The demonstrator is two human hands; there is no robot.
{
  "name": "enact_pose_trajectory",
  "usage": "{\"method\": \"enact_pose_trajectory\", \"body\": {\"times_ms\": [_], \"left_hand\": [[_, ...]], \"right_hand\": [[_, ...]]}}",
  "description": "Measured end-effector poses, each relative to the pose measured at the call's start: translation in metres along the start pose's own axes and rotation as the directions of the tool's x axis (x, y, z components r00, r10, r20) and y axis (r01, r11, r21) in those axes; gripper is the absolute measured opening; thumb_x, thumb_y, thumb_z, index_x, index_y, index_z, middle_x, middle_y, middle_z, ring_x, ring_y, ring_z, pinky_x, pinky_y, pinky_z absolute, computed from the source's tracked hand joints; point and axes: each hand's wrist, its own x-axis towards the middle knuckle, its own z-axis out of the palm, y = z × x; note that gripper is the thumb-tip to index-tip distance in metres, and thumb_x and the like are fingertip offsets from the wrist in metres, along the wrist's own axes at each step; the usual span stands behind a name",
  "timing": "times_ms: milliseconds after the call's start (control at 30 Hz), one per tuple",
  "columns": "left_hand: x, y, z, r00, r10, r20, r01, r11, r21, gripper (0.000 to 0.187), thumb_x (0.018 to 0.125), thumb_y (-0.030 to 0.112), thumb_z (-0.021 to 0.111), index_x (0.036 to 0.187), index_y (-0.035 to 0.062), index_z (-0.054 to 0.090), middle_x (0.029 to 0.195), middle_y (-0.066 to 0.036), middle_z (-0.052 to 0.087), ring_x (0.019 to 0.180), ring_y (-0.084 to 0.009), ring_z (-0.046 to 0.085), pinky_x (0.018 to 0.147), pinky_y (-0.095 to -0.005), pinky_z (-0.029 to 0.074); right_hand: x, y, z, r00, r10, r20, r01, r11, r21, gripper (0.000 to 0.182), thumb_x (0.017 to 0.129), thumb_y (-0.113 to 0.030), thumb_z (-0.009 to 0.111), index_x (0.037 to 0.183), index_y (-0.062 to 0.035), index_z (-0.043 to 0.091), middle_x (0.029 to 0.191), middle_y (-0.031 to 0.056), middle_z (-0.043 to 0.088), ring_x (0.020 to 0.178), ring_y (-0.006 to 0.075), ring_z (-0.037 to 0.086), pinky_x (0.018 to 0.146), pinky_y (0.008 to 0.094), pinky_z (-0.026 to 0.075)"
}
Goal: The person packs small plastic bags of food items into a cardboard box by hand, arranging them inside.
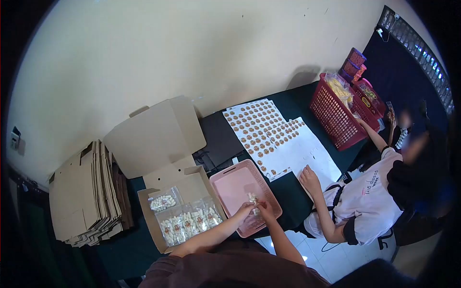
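Note:
Over the front part of a pink basket (229, 185), my left hand (246, 210) and my right hand (264, 210) are close together, fingers closed on a small clear bag of white pieces (252, 198). Just left of the basket, an open cardboard box (157, 228) holds several clear bags (189, 224) of white pieces with round stickers, standing in a row. Another such bag (163, 201) lies at the back left of the box. The raised lid (156, 137) leans toward the wall.
Flattened cardboard boxes (79, 201) are stacked at the left. Sticker sheets (254, 129) lie behind the basket. A co-worker (360, 192) at the right rests one hand on a sheet and reaches to a red basket (331, 115) of bags. Another person sits farther back.

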Motion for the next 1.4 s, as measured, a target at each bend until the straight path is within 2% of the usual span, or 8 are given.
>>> {"method": "enact_pose_trajectory", "body": {"times_ms": [100,167,300,467,600,900,1000,1400], "left_hand": [[-0.005,-0.001,-0.005,0.95,0.283,-0.135,-0.288,0.957,-0.025,0.034,0.078,0.006,0.06,0.106,0.0089,0.041,0.097,-0.008,0.051,0.081,-0.0142,0.051,0.069,-0.0253,0.044],[-0.001,0.004,-0.028,0.903,0.394,-0.172,-0.37,0.916,0.153,0.036,0.075,-0.001,0.059,0.104,0.0066,0.039,0.095,-0.008,0.051,0.082,-0.015,0.052,0.066,-0.0263,0.045],[-0.052,0.056,-0.043,0.84,0.539,0.064,-0.527,0.784,0.328,0.036,0.07,-0.002,0.059,0.099,0.0066,0.04,0.091,-0.006,0.045,0.08,-0.0136,0.048,0.065,-0.0258,0.043],[-0.117,0.102,-0.033,0.647,0.748,-0.148,-0.701,0.66,0.271,0.048,0.08,0.009,0.064,0.12,0.0048,0.038,0.115,-0.007,0.045,0.105,-0.0153,0.046,0.085,-0.0292,0.041],[-0.148,0.124,-0.035,0.629,0.768,-0.117,-0.727,0.635,0.26,0.026,0.088,0.01,0.053,0.111,-0.001,0.052,0.098,-0.004,0.059,0.089,-0.0093,0.055,0.081,-0.0232,0.042],[-0.204,0.121,-0.034,0.646,0.741,-0.184,-0.732,0.67,0.122,0.032,0.092,0.015,0.048,0.119,-0.0017,0.043,0.104,-0.006,0.055,0.095,-0.009,0.051,0.081,-0.0232,0.042],[-0.208,0.115,-0.03,0.536,0.828,-0.166,-0.767,0.56,0.315,0.04,0.09,0.019,0.051,0.122,-0.0017,0.037,0.112,-0.011,0.05,0.105,-0.015,0.047,0.089,-0.0272,0.038],[-0.234,0.108,-0.036,0.573,0.783,-0.244,-0.673,0.619,0.406,0.043,0.093,0.02,0.044,0.129,0.001,0.031,0.119,-0.016,0.047,0.111,-0.0194,0.044,0.094,-0.0297,0.034]], "right_hand": [[-0.006,-0.023,0.007,0.98,0.169,0.101,-0.189,0.951,0.244,0.042,0.08,-0.013,0.061,0.118,-0.0085,0.045,0.098,0.0088,0.055,0.096,0.0202,0.054,0.08,0.0303,0.044],[-0.006,-0.03,0.017,0.965,0.103,0.24,-0.247,0.653,0.716,0.041,0.082,-0.014,0.059,0.12,-0.0086,0.043,0.101,0.0085,0.056,0.099,0.02,0.054,0.082,0.0315,0.045],[-0.014,-0.095,0.018,0.837,0.027,0.547,-0.499,0.45,0.741,0.034,0.087,-0.017,0.053,0.118,-0.0049,0.045,0.104,0.0066,0.057,0.096,0.0187,0.057,0.085,0.0333,0.046],[-0.027,-0.168,0.037,0.852,-0.233,0.469,0.029,0.916,0.401,0.026,0.086,-0.012,0.056,0.108,0.0013,0.053,0.1,0.0067,0.06,0.091,0.0112,0.056,0.08,0.0266,0.045],[-0.047,-0.202,0.059,0.814,-0.416,0.405,0.193,0.851,0.488,0.025,0.087,-0.012,0.054,0.108,0.0031,0.054,0.1,0.0067,0.06,0.093,0.0116,0.055,0.082,0.0258,0.043],[-0.067,-0.226,0.068,0.733,-0.422,0.534,0.174,0.874,0.453,0.028,0.091,-0.013,0.048,0.113,0.0029,0.05,0.106,0.008,0.058,0.096,0.0118,0.053,0.084,0.0257,0.041],[-0.085,-0.236,0.076,0.739,-0.477,0.475,0.133,0.795,0.593,0.029,0.09,-0.01,0.05,0.115,0.0029,0.046,0.106,0.0086,0.057,0.095,0.013,0.055,0.082,0.025,0.043],[-0.101,-0.253,0.065,0.717,-0.376,0.587,0.051,0.868,0.493,0.033,0.086,-0.004,0.053,0.116,0.0038,0.045,0.106,0.0086,0.057,0.098,0.0125,0.053,0.086,0.0258,0.042]]}}
